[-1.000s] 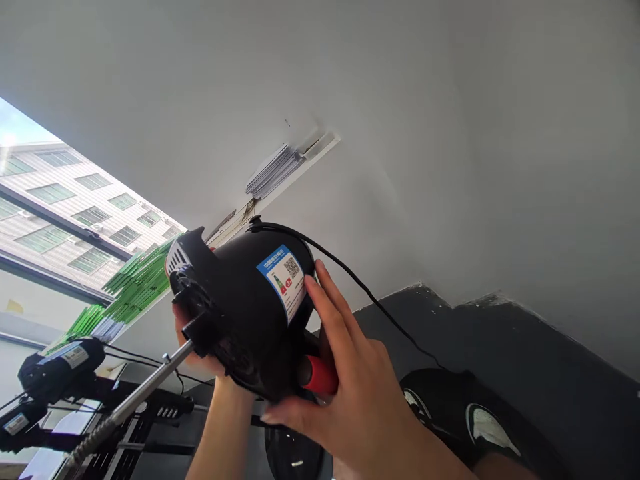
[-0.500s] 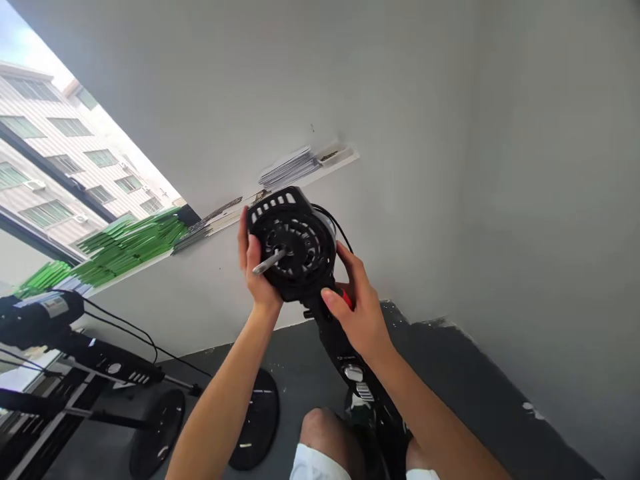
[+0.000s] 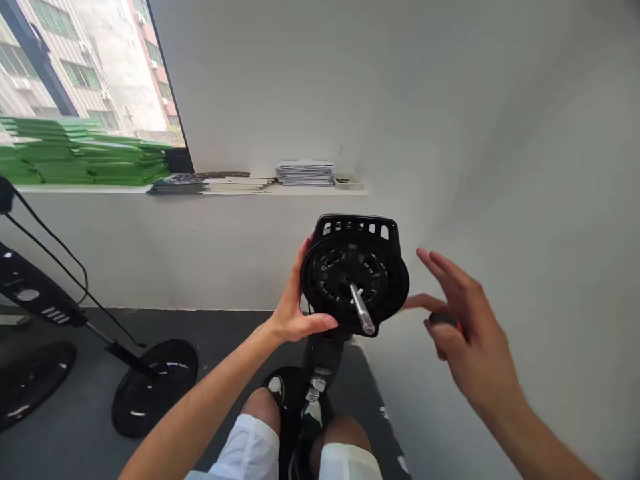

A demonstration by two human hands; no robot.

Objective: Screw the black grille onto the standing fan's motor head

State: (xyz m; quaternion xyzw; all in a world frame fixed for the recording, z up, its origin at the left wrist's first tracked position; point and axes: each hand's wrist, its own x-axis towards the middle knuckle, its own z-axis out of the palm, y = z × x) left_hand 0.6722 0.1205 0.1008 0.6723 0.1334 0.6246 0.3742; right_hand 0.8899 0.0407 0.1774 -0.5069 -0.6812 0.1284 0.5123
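A pedestal fan's black motor head (image 3: 333,287), without blades or grille, faces me with its bare metal shaft (image 3: 361,310) sticking out toward me. My left hand (image 3: 295,310) grips its left side, thumb along the lower front edge and fingers behind. Off to the right, my right hand (image 3: 470,327) pinches a small black and red object (image 3: 443,319) between thumb and fingers, its other fingers stretched out. Most of that object is hidden, so its kind is unclear. One fingertip is near the motor head's right edge. Below runs the fan's control column (image 3: 320,367).
More fans stand at left, with a control column (image 3: 37,287), cables and a round base (image 3: 155,387). A sill along the wall bears green packets (image 3: 85,157), paper stacks (image 3: 305,173) and a small tray (image 3: 349,181). My knees flank the fan.
My right hand has left the fan's neck and moved right with the black and red object. The view has levelled, and the motor head now appears further right. My left hand stays on it.
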